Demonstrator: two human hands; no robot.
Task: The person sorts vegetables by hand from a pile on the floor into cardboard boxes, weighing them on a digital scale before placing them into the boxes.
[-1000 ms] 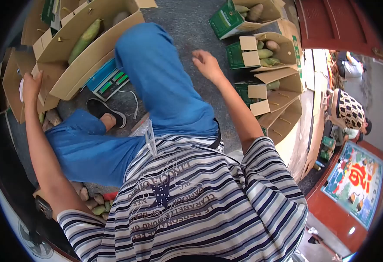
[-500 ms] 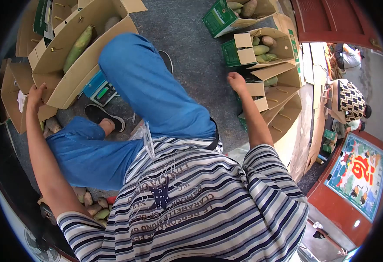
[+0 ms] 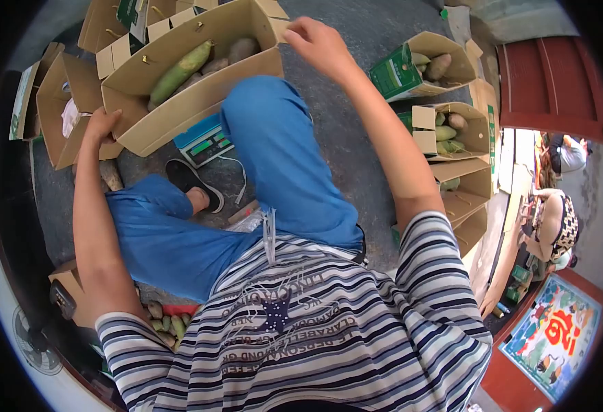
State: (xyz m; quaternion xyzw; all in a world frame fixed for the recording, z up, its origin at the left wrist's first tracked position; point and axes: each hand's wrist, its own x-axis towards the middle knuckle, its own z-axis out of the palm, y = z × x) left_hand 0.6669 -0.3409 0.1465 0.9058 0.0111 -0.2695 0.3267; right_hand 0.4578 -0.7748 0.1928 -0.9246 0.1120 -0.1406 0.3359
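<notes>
A large open cardboard box [image 3: 177,122] sits on a digital scale [image 3: 204,141] in front of my knee. Inside lie a long green gourd-like vegetable [image 3: 181,72] and brownish root-like produce [image 3: 243,49]. At the box's near left corner, my left hand [image 3: 101,126] is closed on the cardboard edge. My right hand [image 3: 320,47] reaches to the opposite end, its thumb and fingers pinching the edge of the end flap [image 3: 282,30]. Part of the scale is hidden under the box, and its display is lit green.
Several produce-filled boxes [image 3: 394,74] line the right side. Another open carton [image 3: 74,103] with white wrapping stands at the left. Loose produce [image 3: 171,323] lies behind my left arm. A red door [image 3: 555,86] and people [image 3: 555,223] appear at far right.
My right hand has moved from beside the right-hand boxes over to the large box's far end flap. My left hand stays at its corner. The whole view has shifted.
</notes>
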